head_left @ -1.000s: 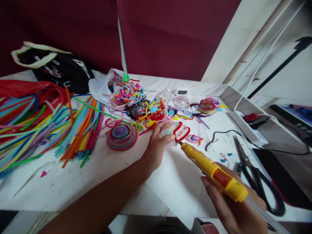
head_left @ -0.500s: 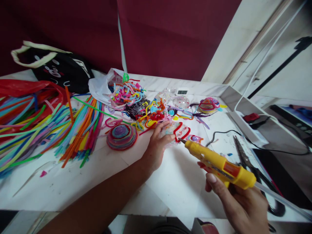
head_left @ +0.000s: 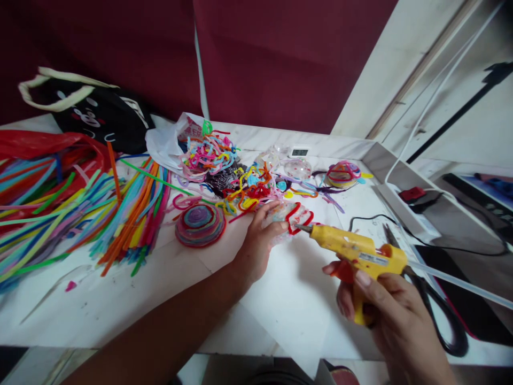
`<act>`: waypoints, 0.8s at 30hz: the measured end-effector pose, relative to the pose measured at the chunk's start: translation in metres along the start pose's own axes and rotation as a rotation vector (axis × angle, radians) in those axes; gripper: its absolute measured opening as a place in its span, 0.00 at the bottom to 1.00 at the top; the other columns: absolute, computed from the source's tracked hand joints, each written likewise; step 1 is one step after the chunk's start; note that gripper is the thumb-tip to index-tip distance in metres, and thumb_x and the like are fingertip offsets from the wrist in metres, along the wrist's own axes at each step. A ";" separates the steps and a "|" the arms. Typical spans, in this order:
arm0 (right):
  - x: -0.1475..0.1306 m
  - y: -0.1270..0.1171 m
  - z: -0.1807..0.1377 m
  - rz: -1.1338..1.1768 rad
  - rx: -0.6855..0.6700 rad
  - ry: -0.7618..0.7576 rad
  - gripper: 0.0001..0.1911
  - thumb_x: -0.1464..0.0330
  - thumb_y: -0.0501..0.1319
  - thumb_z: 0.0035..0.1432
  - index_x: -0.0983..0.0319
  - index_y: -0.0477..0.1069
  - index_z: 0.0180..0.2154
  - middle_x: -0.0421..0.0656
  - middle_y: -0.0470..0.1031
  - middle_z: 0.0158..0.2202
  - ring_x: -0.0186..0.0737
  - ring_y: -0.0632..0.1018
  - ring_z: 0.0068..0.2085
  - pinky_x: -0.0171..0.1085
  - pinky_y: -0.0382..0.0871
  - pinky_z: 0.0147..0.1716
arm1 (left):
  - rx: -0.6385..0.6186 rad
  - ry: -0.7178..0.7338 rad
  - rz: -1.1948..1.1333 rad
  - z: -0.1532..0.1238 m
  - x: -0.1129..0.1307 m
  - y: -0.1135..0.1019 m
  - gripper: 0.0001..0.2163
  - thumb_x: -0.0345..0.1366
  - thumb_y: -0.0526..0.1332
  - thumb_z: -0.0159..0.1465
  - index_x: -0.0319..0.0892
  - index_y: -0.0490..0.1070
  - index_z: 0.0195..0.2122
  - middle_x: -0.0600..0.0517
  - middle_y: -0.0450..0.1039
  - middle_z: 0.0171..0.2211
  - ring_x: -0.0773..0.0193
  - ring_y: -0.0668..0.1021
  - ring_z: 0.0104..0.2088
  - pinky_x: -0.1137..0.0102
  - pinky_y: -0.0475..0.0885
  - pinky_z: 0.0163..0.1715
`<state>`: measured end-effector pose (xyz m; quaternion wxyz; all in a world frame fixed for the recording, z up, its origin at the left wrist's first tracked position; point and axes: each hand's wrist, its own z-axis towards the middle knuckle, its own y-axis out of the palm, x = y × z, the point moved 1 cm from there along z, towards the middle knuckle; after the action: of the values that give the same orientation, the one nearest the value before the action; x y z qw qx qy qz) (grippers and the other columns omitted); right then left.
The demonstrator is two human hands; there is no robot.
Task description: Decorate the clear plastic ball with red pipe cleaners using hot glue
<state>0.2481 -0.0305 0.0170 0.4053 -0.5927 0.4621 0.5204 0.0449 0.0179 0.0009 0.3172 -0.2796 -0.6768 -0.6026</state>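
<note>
My left hand (head_left: 256, 248) is closed on a clear, dome-like plastic piece (head_left: 276, 215), thumb on the near side. A red pipe cleaner (head_left: 309, 218) bends in an angular outline along its right part. In my right hand (head_left: 398, 307) is a yellow hot glue gun (head_left: 340, 242), fingers wrapped round its handle near the orange trigger. Its metal nozzle points left and reaches the red pipe cleaner's edge; whether they touch I cannot tell. A translucent glue stick (head_left: 457, 280) juts from the gun's back. To the left lies a coiled, domed pipe-cleaner disc (head_left: 200, 223).
Bundled pipe cleaners (head_left: 132, 214) spread over the left side. Tangled scraps (head_left: 256, 187) lie behind my left hand, near another clear dome (head_left: 297, 168) and a wrapped colourful piece (head_left: 343, 174). Large scissors (head_left: 455, 342) lie under my right hand, and a black cord (head_left: 372, 216) crosses the right.
The glue gun has rolled and levelled in my right hand, so its labelled side and trigger show, with the nozzle slightly further right. My left hand stays about where it was.
</note>
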 end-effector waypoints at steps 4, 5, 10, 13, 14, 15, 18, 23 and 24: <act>-0.007 0.002 0.008 0.076 -0.062 0.012 0.21 0.54 0.60 0.56 0.64 0.71 0.22 0.46 0.71 0.17 0.35 0.66 0.18 0.34 0.57 0.17 | -0.008 -0.007 0.007 0.000 -0.001 -0.001 0.22 0.32 0.64 0.53 0.46 0.67 0.50 0.49 0.72 0.52 0.54 0.74 0.51 0.59 0.67 0.51; -0.009 0.002 0.010 0.094 -0.080 0.019 0.20 0.54 0.60 0.56 0.64 0.72 0.24 0.46 0.71 0.18 0.37 0.68 0.19 0.35 0.59 0.17 | -0.009 -0.012 0.005 0.000 -0.001 -0.001 0.22 0.31 0.64 0.53 0.46 0.67 0.50 0.49 0.72 0.52 0.54 0.75 0.51 0.59 0.67 0.51; -0.021 0.002 0.015 0.277 -0.065 0.109 0.18 0.55 0.58 0.57 0.63 0.74 0.36 0.46 0.73 0.24 0.36 0.67 0.19 0.35 0.63 0.16 | 0.012 -0.036 -0.008 -0.001 0.001 0.000 0.22 0.32 0.65 0.52 0.46 0.67 0.49 0.49 0.72 0.52 0.52 0.74 0.52 0.56 0.67 0.53; -0.027 -0.001 0.018 0.379 -0.062 0.123 0.17 0.54 0.56 0.59 0.60 0.73 0.36 0.45 0.75 0.29 0.33 0.67 0.19 0.33 0.62 0.15 | 0.021 -0.034 -0.013 0.000 0.002 0.000 0.21 0.32 0.65 0.52 0.46 0.68 0.48 0.49 0.73 0.51 0.51 0.73 0.53 0.53 0.65 0.54; -0.028 -0.004 0.020 0.399 -0.064 0.115 0.16 0.54 0.56 0.59 0.59 0.73 0.36 0.45 0.75 0.30 0.34 0.68 0.20 0.33 0.63 0.15 | 0.021 -0.030 -0.017 0.000 0.002 0.000 0.20 0.32 0.65 0.52 0.47 0.69 0.48 0.50 0.73 0.50 0.50 0.73 0.53 0.52 0.64 0.55; -0.028 -0.007 0.021 0.412 -0.064 0.108 0.15 0.55 0.57 0.59 0.58 0.74 0.37 0.45 0.75 0.31 0.35 0.69 0.21 0.33 0.64 0.16 | 0.025 -0.026 -0.023 0.000 0.002 0.000 0.20 0.32 0.65 0.52 0.47 0.69 0.47 0.50 0.73 0.50 0.50 0.73 0.54 0.52 0.64 0.55; -0.027 -0.019 0.027 0.411 -0.067 0.124 0.14 0.57 0.61 0.56 0.58 0.74 0.39 0.44 0.74 0.30 0.37 0.72 0.25 0.35 0.69 0.21 | 0.043 -0.011 -0.040 0.002 0.003 -0.001 0.19 0.31 0.65 0.52 0.47 0.70 0.46 0.50 0.73 0.51 0.50 0.72 0.55 0.51 0.64 0.56; -0.022 -0.035 0.032 0.341 -0.080 0.213 0.17 0.57 0.65 0.53 0.62 0.76 0.39 0.45 0.73 0.28 0.35 0.71 0.24 0.34 0.68 0.22 | 0.060 -0.010 -0.058 0.003 0.006 -0.001 0.20 0.30 0.65 0.53 0.47 0.69 0.48 0.50 0.72 0.52 0.51 0.72 0.55 0.52 0.63 0.58; -0.021 -0.037 0.032 0.331 -0.078 0.241 0.17 0.57 0.66 0.52 0.63 0.76 0.38 0.45 0.73 0.27 0.35 0.70 0.24 0.33 0.68 0.21 | 0.061 -0.010 -0.061 0.003 0.006 -0.001 0.21 0.30 0.65 0.53 0.46 0.69 0.48 0.50 0.72 0.52 0.51 0.72 0.55 0.53 0.63 0.58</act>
<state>0.2753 0.0123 0.0341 0.2326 -0.5819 0.5780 0.5228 0.0396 0.0211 0.0045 0.3037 -0.2524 -0.7046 -0.5896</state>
